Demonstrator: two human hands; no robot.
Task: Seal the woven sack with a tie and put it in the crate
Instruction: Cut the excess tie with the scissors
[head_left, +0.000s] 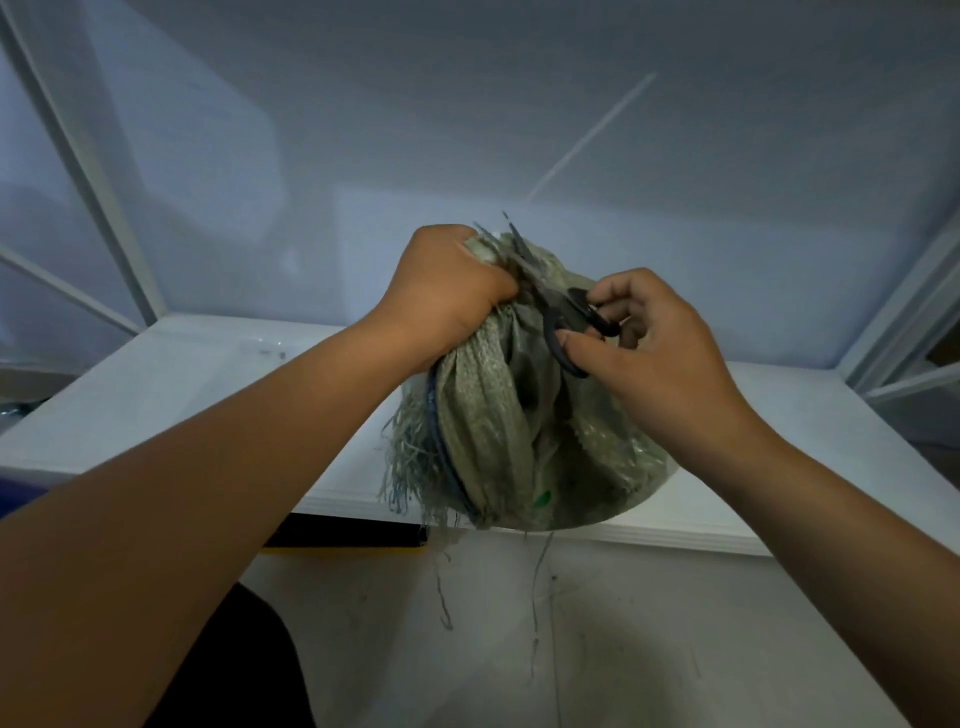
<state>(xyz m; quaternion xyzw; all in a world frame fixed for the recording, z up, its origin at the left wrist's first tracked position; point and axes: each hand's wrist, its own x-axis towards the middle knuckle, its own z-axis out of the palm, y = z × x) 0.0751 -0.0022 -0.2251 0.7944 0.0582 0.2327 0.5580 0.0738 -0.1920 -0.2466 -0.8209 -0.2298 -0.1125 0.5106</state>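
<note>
Clamps the woven sack (498, 415) by its bunched neck in the left hand (452, 291), fingers curled, steadying it on the bench (208, 395) edge. Holds black scissors (566, 312) in the right hand (660, 343), fingers through the loops, blades at the neck, probably to trim.

We see open tabletop (182, 395) either side of the sack (483, 415), frame struts (88, 171) at both edges, scissors (569, 306) crowding its neck.

A woven sack (519, 415) sits on the table (208, 395), overhanging its near edge. The left hand (447, 291) grips the gathered neck at 11 o'clock; the right hand (660, 338), at 2 o'clock, holds scissors (566, 317) pointing toward the neck.
</note>
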